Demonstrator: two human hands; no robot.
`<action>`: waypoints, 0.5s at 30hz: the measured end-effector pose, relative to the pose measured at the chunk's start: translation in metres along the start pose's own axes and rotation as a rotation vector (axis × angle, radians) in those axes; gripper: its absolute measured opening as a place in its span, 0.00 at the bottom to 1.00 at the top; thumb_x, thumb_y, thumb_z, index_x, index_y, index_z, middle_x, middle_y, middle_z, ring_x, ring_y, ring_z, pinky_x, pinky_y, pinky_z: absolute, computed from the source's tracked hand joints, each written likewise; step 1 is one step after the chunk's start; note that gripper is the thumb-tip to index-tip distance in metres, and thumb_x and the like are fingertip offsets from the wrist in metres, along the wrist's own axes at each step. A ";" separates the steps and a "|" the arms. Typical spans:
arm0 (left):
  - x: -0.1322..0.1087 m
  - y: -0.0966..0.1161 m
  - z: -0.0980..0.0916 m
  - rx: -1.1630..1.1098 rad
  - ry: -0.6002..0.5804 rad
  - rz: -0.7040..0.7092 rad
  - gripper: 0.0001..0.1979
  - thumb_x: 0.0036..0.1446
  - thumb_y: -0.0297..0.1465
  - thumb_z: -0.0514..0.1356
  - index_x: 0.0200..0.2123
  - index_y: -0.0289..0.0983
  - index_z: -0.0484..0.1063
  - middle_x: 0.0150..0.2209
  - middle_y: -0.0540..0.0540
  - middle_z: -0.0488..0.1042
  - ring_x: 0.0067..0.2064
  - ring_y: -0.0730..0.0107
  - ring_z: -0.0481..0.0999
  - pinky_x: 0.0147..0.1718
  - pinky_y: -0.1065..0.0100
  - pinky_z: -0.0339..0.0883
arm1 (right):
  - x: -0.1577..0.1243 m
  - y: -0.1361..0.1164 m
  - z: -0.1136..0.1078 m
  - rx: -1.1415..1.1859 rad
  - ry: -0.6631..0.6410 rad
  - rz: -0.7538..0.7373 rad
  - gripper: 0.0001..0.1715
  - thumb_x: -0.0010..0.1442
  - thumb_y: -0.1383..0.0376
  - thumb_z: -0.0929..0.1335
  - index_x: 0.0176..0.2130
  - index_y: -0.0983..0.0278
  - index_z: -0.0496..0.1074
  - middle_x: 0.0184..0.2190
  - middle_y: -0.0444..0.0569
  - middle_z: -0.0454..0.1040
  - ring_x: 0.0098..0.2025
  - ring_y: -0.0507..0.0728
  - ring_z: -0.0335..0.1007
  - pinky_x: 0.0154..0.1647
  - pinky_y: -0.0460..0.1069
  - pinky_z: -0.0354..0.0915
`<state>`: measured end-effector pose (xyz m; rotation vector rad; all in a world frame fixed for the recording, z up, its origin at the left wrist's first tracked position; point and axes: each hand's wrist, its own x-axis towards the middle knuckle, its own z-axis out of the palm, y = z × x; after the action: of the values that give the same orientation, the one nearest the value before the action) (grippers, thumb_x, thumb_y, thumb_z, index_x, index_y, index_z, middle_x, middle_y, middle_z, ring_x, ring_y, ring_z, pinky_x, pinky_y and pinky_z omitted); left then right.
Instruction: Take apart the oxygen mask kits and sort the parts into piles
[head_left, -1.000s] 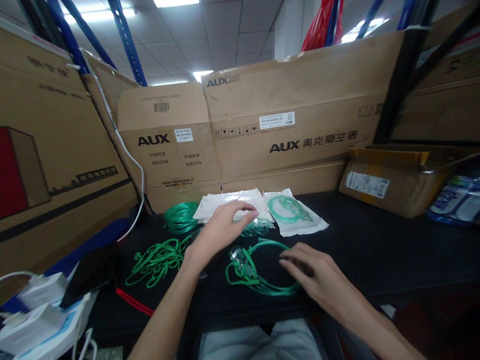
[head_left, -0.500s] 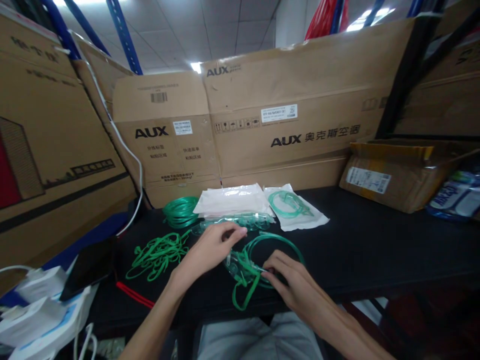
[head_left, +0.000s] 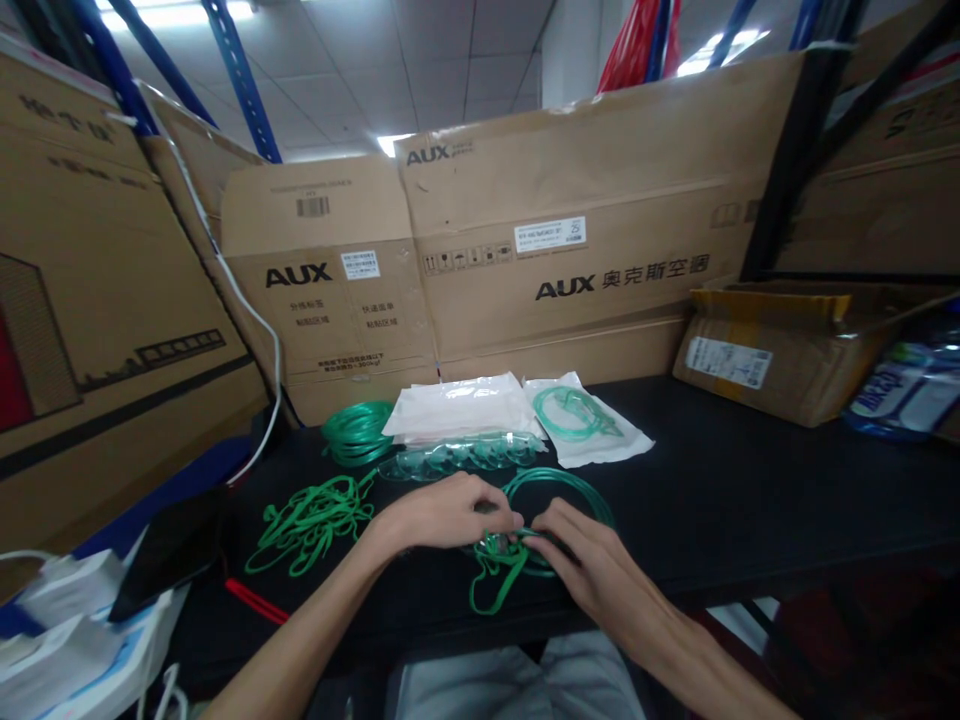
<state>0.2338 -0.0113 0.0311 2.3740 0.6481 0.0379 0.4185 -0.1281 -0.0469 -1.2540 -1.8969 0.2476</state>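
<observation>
In the middle of the table, both of my hands meet over a clear green plastic breathing mask [head_left: 491, 543], mostly hidden under them. My left hand [head_left: 450, 510] has its thumb and fingers closed on the mask's upper side. My right hand [head_left: 581, 545] pinches the mask's right edge, at a thin strip near its fingertips. A flat green elastic strap [head_left: 495, 598] hangs in a loop from the mask towards me. Behind the hands lies a coil of green tubing [head_left: 568, 480]; whether it joins the mask is hidden.
A row of nested clear masks [head_left: 457, 457] lies before stacked white pouches [head_left: 461, 408]. Another white pouch [head_left: 630, 440] bears coiled tubing. To the left are tangled green straps [head_left: 315, 525], a tubing coil [head_left: 358, 430], a phone [head_left: 169, 545] and plugs. An open carton [head_left: 757, 370] stands right.
My left hand has come down and right, from a raised position above the mask to closing on it. My right hand keeps its pinch, nearly in place. The view has shifted slightly.
</observation>
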 end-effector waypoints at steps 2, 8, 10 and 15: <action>-0.003 0.000 0.003 0.012 0.014 0.007 0.23 0.64 0.47 0.54 0.35 0.37 0.81 0.29 0.50 0.80 0.30 0.69 0.73 0.30 0.73 0.61 | 0.000 0.001 -0.003 0.020 -0.025 -0.011 0.08 0.71 0.68 0.63 0.37 0.62 0.68 0.35 0.47 0.70 0.37 0.56 0.70 0.38 0.48 0.62; -0.014 0.003 0.020 0.055 0.162 0.063 0.20 0.69 0.43 0.52 0.39 0.38 0.79 0.38 0.48 0.81 0.40 0.66 0.77 0.41 0.71 0.65 | 0.003 0.002 -0.005 -0.037 -0.062 -0.033 0.13 0.71 0.70 0.61 0.33 0.63 0.66 0.31 0.46 0.70 0.33 0.56 0.68 0.34 0.49 0.60; -0.018 0.005 0.026 0.137 0.230 0.081 0.16 0.69 0.40 0.53 0.40 0.38 0.78 0.39 0.48 0.80 0.43 0.65 0.76 0.44 0.70 0.65 | 0.003 0.002 -0.003 -0.064 -0.065 -0.046 0.14 0.70 0.73 0.60 0.32 0.63 0.66 0.30 0.46 0.70 0.32 0.56 0.67 0.34 0.49 0.59; -0.030 0.000 0.026 0.313 0.329 0.124 0.13 0.69 0.37 0.54 0.42 0.39 0.76 0.42 0.46 0.77 0.46 0.64 0.75 0.48 0.67 0.64 | 0.004 0.010 -0.009 -0.096 -0.052 0.027 0.17 0.70 0.73 0.58 0.31 0.62 0.65 0.27 0.45 0.69 0.31 0.55 0.67 0.33 0.49 0.59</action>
<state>0.2122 -0.0412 0.0150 2.7377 0.6983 0.4160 0.4309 -0.1221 -0.0444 -1.3498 -1.9571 0.2083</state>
